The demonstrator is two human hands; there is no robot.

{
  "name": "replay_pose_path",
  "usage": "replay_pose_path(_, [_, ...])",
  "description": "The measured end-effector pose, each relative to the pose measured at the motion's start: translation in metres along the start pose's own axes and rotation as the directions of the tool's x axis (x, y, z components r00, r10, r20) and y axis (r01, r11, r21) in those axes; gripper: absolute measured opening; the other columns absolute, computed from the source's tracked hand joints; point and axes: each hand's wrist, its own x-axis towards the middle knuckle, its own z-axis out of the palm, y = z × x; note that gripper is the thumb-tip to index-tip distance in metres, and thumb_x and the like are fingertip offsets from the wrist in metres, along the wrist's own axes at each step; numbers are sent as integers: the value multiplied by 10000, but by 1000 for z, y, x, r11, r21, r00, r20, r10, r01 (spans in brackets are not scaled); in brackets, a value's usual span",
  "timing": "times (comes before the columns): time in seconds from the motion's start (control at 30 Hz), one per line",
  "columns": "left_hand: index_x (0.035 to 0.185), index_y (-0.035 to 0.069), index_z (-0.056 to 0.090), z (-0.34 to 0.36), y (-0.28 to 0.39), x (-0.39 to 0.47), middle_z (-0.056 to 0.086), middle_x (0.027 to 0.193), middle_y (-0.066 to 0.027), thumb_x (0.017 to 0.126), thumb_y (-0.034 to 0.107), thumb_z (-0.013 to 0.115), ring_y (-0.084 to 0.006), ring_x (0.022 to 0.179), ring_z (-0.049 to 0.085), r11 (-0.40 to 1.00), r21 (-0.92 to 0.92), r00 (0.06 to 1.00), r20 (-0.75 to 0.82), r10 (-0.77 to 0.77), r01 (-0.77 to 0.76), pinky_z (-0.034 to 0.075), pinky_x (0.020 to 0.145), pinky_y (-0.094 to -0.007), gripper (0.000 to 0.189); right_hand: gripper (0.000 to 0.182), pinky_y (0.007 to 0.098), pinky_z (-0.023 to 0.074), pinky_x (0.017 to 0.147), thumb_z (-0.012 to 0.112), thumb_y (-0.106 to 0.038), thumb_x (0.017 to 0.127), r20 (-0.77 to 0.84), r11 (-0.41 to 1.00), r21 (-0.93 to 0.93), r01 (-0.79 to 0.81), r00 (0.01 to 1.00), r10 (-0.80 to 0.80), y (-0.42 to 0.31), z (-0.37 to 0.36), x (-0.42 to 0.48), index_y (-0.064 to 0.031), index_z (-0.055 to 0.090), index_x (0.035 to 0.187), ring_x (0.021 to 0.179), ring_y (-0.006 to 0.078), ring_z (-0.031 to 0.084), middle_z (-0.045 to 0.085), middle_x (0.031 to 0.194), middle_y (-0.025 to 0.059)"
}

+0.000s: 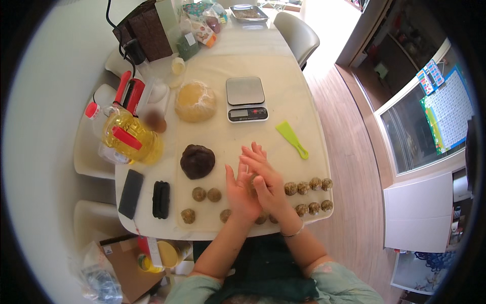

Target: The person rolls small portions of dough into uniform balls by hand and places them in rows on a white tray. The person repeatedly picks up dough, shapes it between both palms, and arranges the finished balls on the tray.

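Note:
My left hand (243,190) is palm up under my right hand (267,182), which lies across it. Between the two palms a brownish ball (253,181) shows in part, mostly covered by fingers. Left of my hands sits a large dark brown lump of dough or paste (197,161), with speckled balls (199,194) in front of it. More speckled balls (303,188) stand in two rows to the right, some partly hidden behind my wrists. Beyond my hands are a digital kitchen scale (246,99), a green plastic scraper (291,139) and a yellowish dough mass under clear plastic wrap (195,101).
At the left stand a large bottle of yellow oil (133,136), a dark phone-like slab (131,193) and a black case (161,199). Bags (203,32) and a metal tray (248,14) lie at the table's far end. A pale mat (262,62) covers much of the table.

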Motion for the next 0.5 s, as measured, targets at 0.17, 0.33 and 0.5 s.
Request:
replay_pose_path(0.17, [1509,119,305,-2,2,4,288,1572,-40,975,615,277,-196,1454,240,997,-51,998,23,-59,60,182,1187,-370,729,737,383,271,1137,232,-546,1018,96,712,666,-223,972,214,11,-19,1,75,534,1275,1334,273,437,528,1371,194])
replay_pose_path(0.33, [1520,119,278,-7,-1,5,267,1581,-51,979,623,238,-190,1460,223,988,-108,992,76,-100,108,170,1184,-358,741,624,431,168,1177,243,-442,1045,23,985,136,-107,994,105,10,-18,7,40,443,1386,1424,335,294,409,1479,201])
replay_pose_path(0.5, [1546,131,190,-15,5,8,207,1601,-67,990,611,215,-189,1478,166,987,157,1000,8,27,-27,127,1188,-408,735,416,485,84,1182,413,-227,1014,212,973,-208,-102,966,147,-9,-4,-18,-20,509,1361,1448,400,214,364,1508,191])
